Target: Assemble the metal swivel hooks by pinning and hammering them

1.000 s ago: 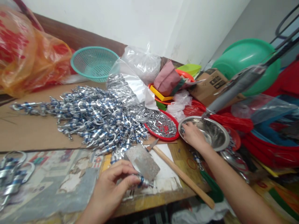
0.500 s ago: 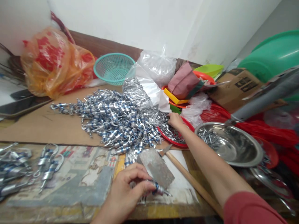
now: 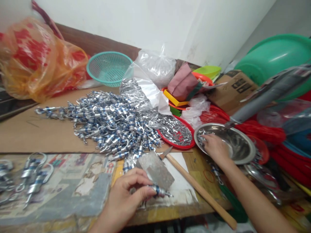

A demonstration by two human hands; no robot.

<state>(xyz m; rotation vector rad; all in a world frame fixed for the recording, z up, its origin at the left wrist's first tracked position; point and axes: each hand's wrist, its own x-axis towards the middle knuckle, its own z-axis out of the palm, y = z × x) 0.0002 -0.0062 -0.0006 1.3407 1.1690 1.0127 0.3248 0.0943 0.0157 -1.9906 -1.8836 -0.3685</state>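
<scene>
My left hand (image 3: 132, 197) pinches a silver hook fitting with a blue band (image 3: 159, 190) between thumb and fingers, its thin end pointing right. Just beyond it lies a flat grey metal block (image 3: 155, 170). My right hand (image 3: 215, 149) reaches into a steel bowl (image 3: 245, 150), its bent fingertips among small metal pins (image 3: 201, 137); whatever lies between them is too small to make out. A big heap of similar hook fittings (image 3: 114, 123) covers the cardboard. Left of the bowl stands a red plate (image 3: 191, 129) full of small flat metal pieces (image 3: 173, 127).
A wooden-handled hammer (image 3: 201, 191) lies slanted along the front, near a knife (image 3: 166, 152). More fittings (image 3: 36, 178) lie at left. Behind stand a turquoise basket (image 3: 109, 68), plastic bags (image 3: 155, 68) and a cardboard box (image 3: 233, 90). A grey bar (image 3: 267, 97) slants above the bowl.
My right hand has left the red plate and moved right into the steel bowl. My left hand still holds the hook fitting. The view has turned slightly right.
</scene>
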